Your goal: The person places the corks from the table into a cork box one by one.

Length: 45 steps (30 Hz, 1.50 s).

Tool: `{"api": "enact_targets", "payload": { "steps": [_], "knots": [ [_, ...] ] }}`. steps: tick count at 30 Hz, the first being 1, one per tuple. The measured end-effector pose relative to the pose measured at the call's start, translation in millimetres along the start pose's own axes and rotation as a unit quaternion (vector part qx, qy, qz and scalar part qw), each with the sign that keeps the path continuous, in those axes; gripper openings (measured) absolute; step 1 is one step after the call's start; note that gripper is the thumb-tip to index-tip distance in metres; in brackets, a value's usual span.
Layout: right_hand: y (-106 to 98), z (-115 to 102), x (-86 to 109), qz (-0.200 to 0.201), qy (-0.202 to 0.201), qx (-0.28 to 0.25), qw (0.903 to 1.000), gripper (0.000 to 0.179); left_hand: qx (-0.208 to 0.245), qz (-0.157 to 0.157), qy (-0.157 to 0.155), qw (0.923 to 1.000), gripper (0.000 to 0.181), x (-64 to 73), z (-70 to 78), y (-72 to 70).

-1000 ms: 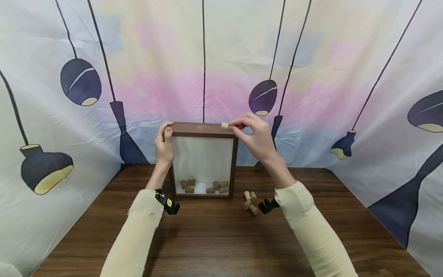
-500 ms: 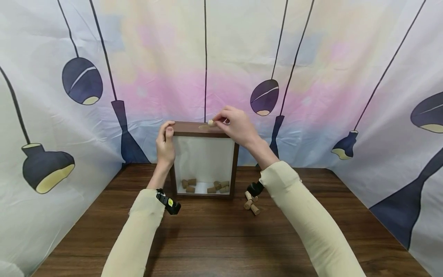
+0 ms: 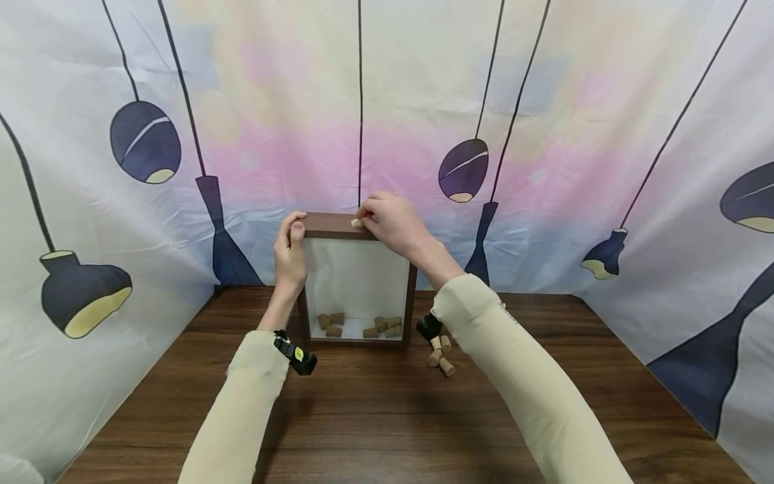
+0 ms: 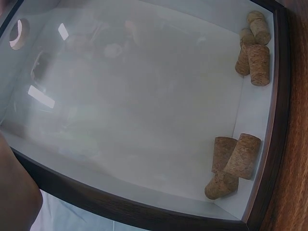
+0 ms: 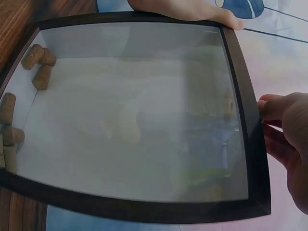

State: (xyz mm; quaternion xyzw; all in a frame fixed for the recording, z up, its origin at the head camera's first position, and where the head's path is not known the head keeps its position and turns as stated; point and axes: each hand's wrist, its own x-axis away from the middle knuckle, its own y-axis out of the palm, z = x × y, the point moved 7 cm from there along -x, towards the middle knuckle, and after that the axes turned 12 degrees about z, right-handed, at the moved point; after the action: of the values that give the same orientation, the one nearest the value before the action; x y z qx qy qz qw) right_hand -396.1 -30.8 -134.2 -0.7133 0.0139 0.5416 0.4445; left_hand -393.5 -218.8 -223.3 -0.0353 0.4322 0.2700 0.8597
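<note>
A shadow-box frame (image 3: 329, 220) with dark brown wood sides and a clear front stands upright on the table. My left hand (image 3: 290, 259) grips its top left corner, thumb at the front. With finger and thumb my right hand (image 3: 393, 225) pinches a pale cork (image 3: 355, 222) right at the hole in the frame's top side. In the left wrist view that round hole (image 4: 19, 34) shows from within. Several corks (image 4: 243, 156) lie in two groups along the box's inner floor. The right wrist view has the right hand (image 5: 293, 134) close against the top side.
To the right of the box, several loose corks (image 3: 446, 366) lie on the dark wood table (image 3: 375, 423), partly behind the right wrist camera (image 3: 429, 327). A cloth backdrop (image 3: 272, 134) printed with lamps hangs behind and at both sides.
My right hand has carried the cork leftward along the frame's top, from near its right corner to the hole, and lowered it there. The left hand keeps its hold on the corner.
</note>
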Motion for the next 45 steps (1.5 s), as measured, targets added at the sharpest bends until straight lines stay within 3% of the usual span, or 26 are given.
{"api": "enact_targets", "payload": {
  "steps": [5, 11, 15, 21, 29, 36, 45],
  "knots": [
    [1.5, 0.6, 4.1, -0.005, 0.012, -0.025, 0.9996, 0.013, 0.003, -0.002, 0.000, 1.0000, 0.045, 1.0, 2.8, 2.8],
    [-6.0, 12.1, 17.2, 0.008, 0.061, -0.085, 0.9945, 0.012, 0.002, -0.001, 0.003, 1.0000, 0.044, -0.1, 2.9, 4.4],
    [-17.7, 21.6, 29.9, 0.036, 0.095, -0.116, 0.9881, 0.013, 0.004, 0.002, 0.005, 1.0000, 0.045, -1.9, 2.2, 4.4],
    [-35.2, 37.6, 56.3, 0.080, 0.121, -0.112, 0.9831, 0.015, 0.007, 0.002, 0.004, 1.0000, 0.046, -2.7, 1.9, 4.1],
    [-48.0, 58.2, 93.6, 0.126, 0.160, -0.138, 0.9692, 0.023, 0.007, 0.009, 0.003, 0.9999, 0.049, -2.4, -0.2, 1.1],
    [-37.3, 72.4, 129.9, 0.116, 0.170, -0.146, 0.9675, 0.027, 0.010, 0.024, 0.001, 0.9997, 0.048, -9.7, -37.9, 2.4],
    [-7.9, 93.6, 174.8, 0.081, 0.215, -0.151, 0.9615, 0.021, 0.013, 0.030, 0.005, 0.9995, 0.059, -8.9, -38.5, 3.5]
  ]
}}
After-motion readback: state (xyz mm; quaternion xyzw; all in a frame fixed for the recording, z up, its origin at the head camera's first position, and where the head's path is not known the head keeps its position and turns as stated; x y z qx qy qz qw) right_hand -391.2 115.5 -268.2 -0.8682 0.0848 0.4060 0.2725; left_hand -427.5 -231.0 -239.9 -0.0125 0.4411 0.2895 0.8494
